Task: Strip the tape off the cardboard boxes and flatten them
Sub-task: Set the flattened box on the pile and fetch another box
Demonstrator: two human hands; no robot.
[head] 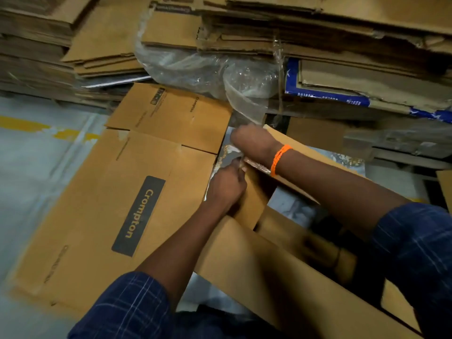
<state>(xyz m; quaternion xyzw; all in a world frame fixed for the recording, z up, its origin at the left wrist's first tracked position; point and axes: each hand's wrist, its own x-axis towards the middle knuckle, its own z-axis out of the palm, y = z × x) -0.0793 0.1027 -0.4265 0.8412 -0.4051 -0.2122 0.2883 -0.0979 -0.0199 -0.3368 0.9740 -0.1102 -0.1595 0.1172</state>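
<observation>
**Both hands at the taped rim of an open box**

The left hand (227,185) has its fingers curled, pinching the end of a clear strip of tape (258,165) at its 1 o'clock. The right hand (253,143), with an orange band (280,159) at the wrist, sits just beyond at 1 o'clock with its fingers turned under; what it grasps cannot be told. The tape lies along the rim of the open cardboard box (244,255) under both forearms. At 9 o'clock lies a flattened Crompton box (97,204). At 12, crumpled clear plastic (208,67) rests against stacked cardboard (342,33).
</observation>
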